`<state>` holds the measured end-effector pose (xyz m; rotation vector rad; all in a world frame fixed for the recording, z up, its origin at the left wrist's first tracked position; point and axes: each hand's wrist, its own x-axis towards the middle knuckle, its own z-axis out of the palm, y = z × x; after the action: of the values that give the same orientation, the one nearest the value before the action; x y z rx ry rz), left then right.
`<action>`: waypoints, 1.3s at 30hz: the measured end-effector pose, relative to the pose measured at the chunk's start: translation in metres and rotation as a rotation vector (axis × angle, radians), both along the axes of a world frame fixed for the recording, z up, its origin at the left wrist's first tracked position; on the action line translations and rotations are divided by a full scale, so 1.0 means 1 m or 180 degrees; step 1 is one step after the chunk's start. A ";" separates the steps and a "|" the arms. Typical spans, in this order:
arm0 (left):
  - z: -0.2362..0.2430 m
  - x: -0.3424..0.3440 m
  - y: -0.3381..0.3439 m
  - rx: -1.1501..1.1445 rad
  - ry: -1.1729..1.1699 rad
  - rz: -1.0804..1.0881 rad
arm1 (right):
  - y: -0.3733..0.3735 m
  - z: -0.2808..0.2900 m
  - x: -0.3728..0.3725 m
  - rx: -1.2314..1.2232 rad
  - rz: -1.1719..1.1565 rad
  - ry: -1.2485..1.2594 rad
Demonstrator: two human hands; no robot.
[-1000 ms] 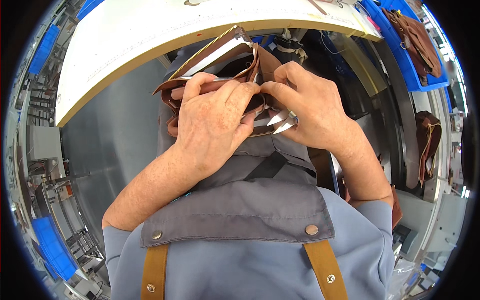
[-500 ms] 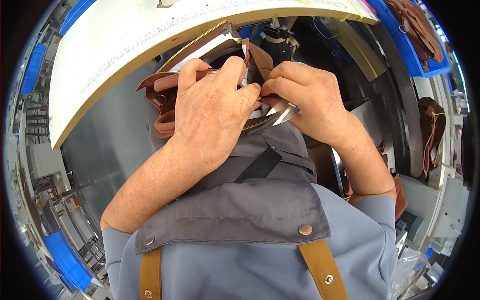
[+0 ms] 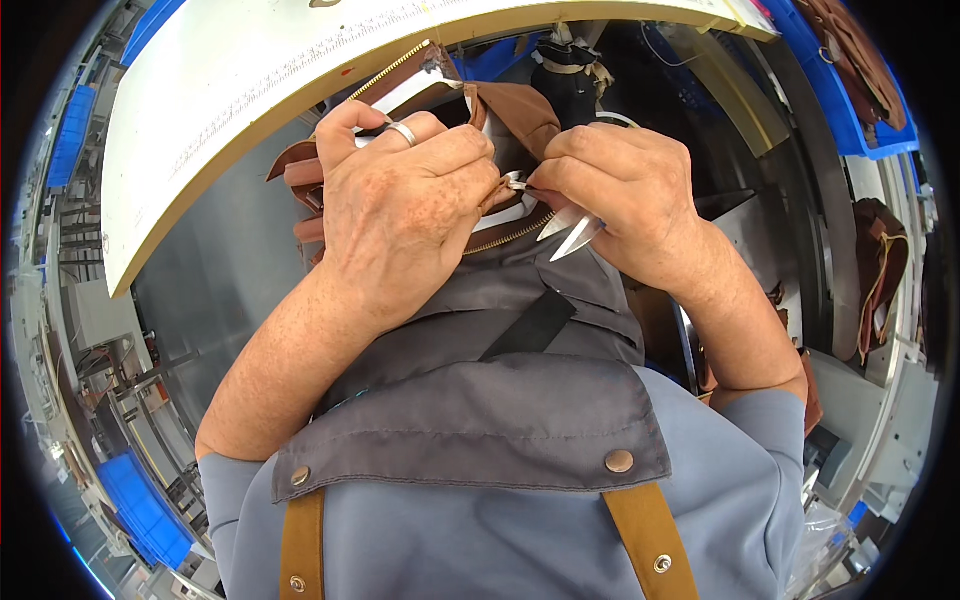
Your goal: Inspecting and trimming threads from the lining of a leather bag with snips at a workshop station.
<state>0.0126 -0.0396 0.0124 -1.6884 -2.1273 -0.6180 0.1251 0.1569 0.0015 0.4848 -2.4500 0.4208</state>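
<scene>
A brown leather bag (image 3: 515,110) with gold zipper edges and white lining rests over my grey apron (image 3: 470,410), up against the bench. My left hand (image 3: 405,205), a silver ring on one finger, is closed on the bag, covering much of its left part. My right hand (image 3: 625,200) has scissors (image 3: 575,235) tucked in its curled fingers, blades pointing down-left. Its thumb and index finger pinch at a small pale piece (image 3: 515,182) by the bag's inner edge, close to my left fingertips; what exactly that piece is, I cannot tell.
A white bench top (image 3: 210,80) with a printed scale curves across the front. At the upper right is a blue bin (image 3: 880,140) of brown leather pieces; another brown bag (image 3: 878,270) hangs at the right. Blue bins (image 3: 140,505) and metal racks line the left.
My left fingers have shifted, bringing the ring into clear view, and the bag has moved slightly left. The pale piece between both hands' fingertips now shows. The scissors stay in my right hand.
</scene>
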 end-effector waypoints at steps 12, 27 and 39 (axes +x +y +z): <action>-0.004 -0.005 -0.010 0.0145 -0.0014 0.0051 | -0.008 -0.011 -0.002 -0.0113 -0.0028 0.0107; 0.000 -0.003 -0.011 0.0067 -0.0419 0.0225 | -0.019 -0.012 -0.013 -0.0493 -0.0151 0.0256; -0.003 -0.006 -0.001 -0.0112 0.0141 0.0062 | -0.017 -0.005 -0.002 0.0424 -0.0501 0.0122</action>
<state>0.0069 -0.0402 0.0091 -1.6819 -2.1331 -0.5353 0.1226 0.1395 -0.0036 0.3480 -2.4673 0.1824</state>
